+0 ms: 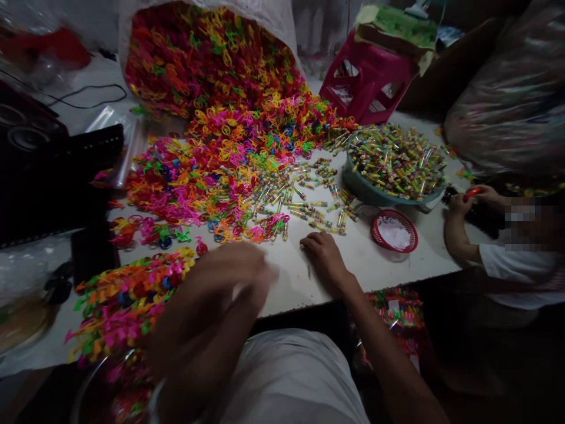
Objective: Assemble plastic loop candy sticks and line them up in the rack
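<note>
The right hand (324, 256) is laid open and empty on the counter (375, 268), with scattered tubes (300, 203) just beyond. The blurred left hand (241, 277) cannot be judged open or closed. Gathering seems in hand; a short far reach is called for.

Shows left hand (241, 272) at 7 o'clock off centre, motion-blurred, grip unreadable, left forearm (198, 344) in from 7 o'clock. Shows right hand (324, 254) at 4 o'clock, palm down, fingers loosely curled, holding nothing, right forearm (382, 350) in from 5 o'clock.
</note>
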Demonstrator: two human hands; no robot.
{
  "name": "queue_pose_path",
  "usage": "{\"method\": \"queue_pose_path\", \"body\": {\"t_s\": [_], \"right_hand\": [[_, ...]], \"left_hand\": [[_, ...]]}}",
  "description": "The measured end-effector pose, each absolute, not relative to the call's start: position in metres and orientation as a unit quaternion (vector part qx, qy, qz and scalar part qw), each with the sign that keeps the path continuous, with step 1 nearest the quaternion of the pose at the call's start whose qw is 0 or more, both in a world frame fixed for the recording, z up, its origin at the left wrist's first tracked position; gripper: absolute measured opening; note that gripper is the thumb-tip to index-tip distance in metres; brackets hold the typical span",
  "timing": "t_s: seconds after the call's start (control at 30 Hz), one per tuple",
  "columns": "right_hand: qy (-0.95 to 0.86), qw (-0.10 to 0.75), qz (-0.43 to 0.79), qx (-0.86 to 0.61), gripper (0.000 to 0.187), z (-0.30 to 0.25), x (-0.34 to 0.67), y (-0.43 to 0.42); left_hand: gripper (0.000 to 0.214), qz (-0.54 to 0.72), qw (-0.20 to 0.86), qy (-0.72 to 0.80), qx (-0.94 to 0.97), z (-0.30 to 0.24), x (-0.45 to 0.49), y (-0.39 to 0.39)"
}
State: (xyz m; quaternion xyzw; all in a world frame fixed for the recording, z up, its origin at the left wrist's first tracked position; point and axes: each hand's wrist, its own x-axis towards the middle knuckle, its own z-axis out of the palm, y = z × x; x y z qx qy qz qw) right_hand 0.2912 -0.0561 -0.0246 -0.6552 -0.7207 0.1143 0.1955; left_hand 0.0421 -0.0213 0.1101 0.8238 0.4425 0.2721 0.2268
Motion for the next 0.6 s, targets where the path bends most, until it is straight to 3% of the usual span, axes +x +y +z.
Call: {"method": "queue_pose_path", "body": {"t_s": [0.13, 0.23, 0.33, 0.4, 0.5, 0.6], "right_hand": [[-0.656, 0.257, 0.127, -0.698, 0.02, -0.023, 0.278, -0.042], [-0.627, 0.313, 0.163, -0.694, 0.026, -0.026, 0.265, -0.026], [-0.638, 0.293, 0.181, -0.689, 0.025, -0.032, 0.258, -0.017], [-0.638, 0.284, 0.189, -0.691, 0.022, -0.036, 0.26, -0.019], [-0.618, 0.327, 0.196, -0.688, 0.022, -0.035, 0.267, -0.023], [-0.62, 0.353, 0.194, -0.673, 0.025, -0.031, 0.266, -0.018]], "left_hand": [[0.025, 0.325, 0.229, 0.436, 0.807, 0.054, 0.093, 0.019], [0.027, 0.2, 0.172, 0.492, 0.83, 0.009, 0.121, 0.049], [0.02, 0.124, 0.145, 0.503, 0.843, -0.009, 0.125, 0.065], [0.019, 0.143, 0.158, 0.5, 0.84, -0.012, 0.118, 0.071], [0.017, 0.239, 0.24, 0.508, 0.792, -0.013, 0.106, 0.076], [0.013, 0.344, 0.401, 0.517, 0.674, -0.013, 0.102, 0.078]]}}
